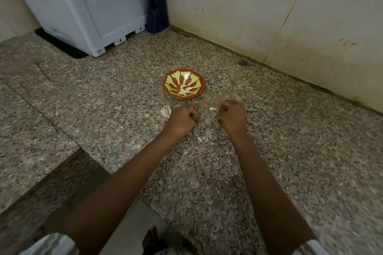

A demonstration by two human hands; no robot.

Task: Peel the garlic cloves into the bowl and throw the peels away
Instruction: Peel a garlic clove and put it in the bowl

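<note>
Garlic clove (213, 108), centre frame: pinched in right hand (230, 114). Left hand (182, 117): fingers curled, contents cannot be told; garlic piece (166, 111) just beside it. Bowl (176, 78), red and green, above the hands: holds peeled cloves (185, 90). Peel scrap (200, 139) on granite countertop (269, 151). Knife block (156, 6), upper left

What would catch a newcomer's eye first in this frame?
The red-and-green bowl stands mid-counter with a few peeled cloves in it. Just in front of it, the right hand pinches a pale clove. The left hand is curled beside a garlic chunk lying on the counter.
</note>
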